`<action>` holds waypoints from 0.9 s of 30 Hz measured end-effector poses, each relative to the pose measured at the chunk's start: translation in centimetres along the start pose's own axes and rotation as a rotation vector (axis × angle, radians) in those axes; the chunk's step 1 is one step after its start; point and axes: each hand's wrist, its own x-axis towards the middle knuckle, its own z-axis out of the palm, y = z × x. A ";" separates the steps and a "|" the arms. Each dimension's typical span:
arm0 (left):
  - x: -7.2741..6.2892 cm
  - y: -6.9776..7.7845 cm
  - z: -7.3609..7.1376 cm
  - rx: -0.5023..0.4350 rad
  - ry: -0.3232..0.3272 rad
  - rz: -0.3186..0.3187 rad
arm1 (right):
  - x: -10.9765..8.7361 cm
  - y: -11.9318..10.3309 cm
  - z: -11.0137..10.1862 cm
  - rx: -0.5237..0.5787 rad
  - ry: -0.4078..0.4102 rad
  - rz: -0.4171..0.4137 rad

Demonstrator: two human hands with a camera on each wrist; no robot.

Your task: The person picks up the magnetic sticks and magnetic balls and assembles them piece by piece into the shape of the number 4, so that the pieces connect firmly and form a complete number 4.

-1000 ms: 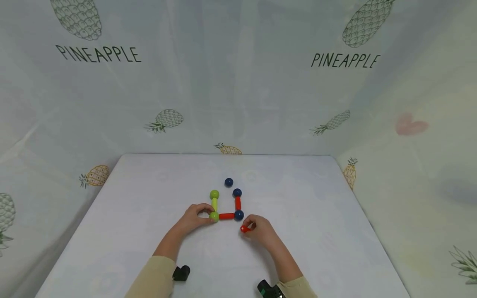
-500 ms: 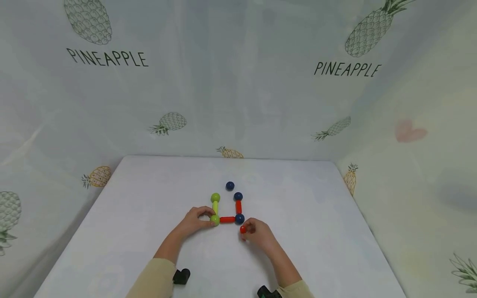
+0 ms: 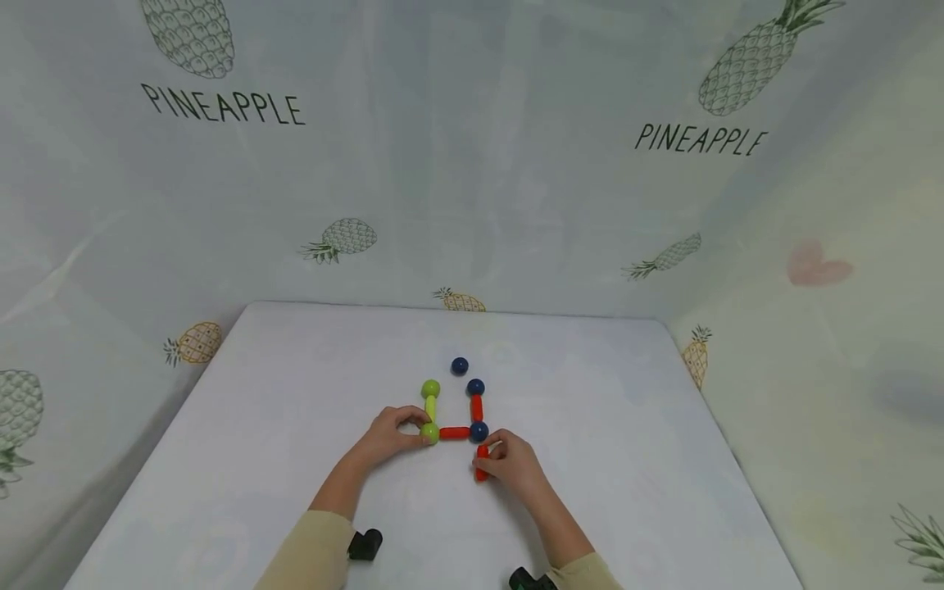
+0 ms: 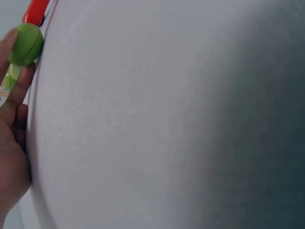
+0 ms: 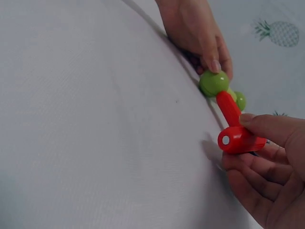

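My left hand point(image 3: 391, 432) pinches the near green ball point(image 3: 430, 433) between thumb and fingers. From that ball a light green rod point(image 3: 430, 407) runs back to another green ball point(image 3: 431, 388). A red rod point(image 3: 454, 433) joins it to a dark blue ball point(image 3: 478, 432) on the right. Behind the blue ball, a second red rod point(image 3: 477, 407) leads to another blue ball point(image 3: 475, 387). My right hand point(image 3: 516, 465) grips a separate red rod point(image 5: 243, 141) just in front of the blue corner ball. A pale disc shows on its end in the right wrist view.
One loose dark blue ball point(image 3: 460, 366) lies behind the U-shaped assembly. The white tabletop point(image 3: 332, 352) meets a pineapple-print cloth point(image 3: 472, 197) at the back. Black devices sit at the left wrist point(image 3: 365, 544) and the right wrist point(image 3: 529, 579).
In my right hand, the red rod has turned from roughly end-on to lengthwise, pointing away from the blue corner ball. My left hand keeps hold of the green ball. The head view has shifted slightly.
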 end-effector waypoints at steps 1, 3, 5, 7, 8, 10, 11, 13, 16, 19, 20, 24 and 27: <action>0.0 0.0 0.0 0.007 0.002 0.000 | 0.0 0.1 0.1 -0.002 0.008 0.006; -0.2 0.0 0.1 0.011 0.011 -0.009 | 0.0 0.3 0.2 0.007 0.020 0.016; -0.3 0.0 0.2 0.015 0.025 -0.029 | 0.0 0.4 0.3 0.019 0.029 0.024; -0.4 0.1 0.4 0.028 0.036 -0.049 | 0.0 0.6 0.5 0.030 0.038 0.026; -0.4 0.1 0.4 0.033 0.040 -0.049 | 0.0 0.6 0.5 0.037 0.042 0.029; -0.4 0.1 0.5 0.037 0.040 -0.055 | 0.0 0.7 0.6 0.037 0.047 0.027; -0.4 0.1 0.5 0.039 0.041 -0.047 | 0.1 0.8 0.7 0.037 0.050 0.027; -0.4 0.2 0.5 0.039 0.041 -0.042 | 0.0 0.8 0.8 0.039 0.059 0.014; -0.3 0.3 0.4 0.032 0.041 -0.038 | 0.0 0.7 0.9 0.057 0.071 0.015; -0.2 0.3 0.3 0.032 0.044 -0.039 | 0.0 0.7 1.1 0.062 0.092 0.007; -0.2 0.3 0.3 0.036 0.044 -0.037 | 0.0 0.7 1.1 0.065 0.099 0.014; -0.1 0.0 0.2 0.037 0.039 -0.030 | 0.1 0.9 1.4 0.042 0.124 0.012; 0.0 0.1 0.2 0.033 0.034 -0.027 | 0.3 1.0 1.3 0.034 0.136 0.005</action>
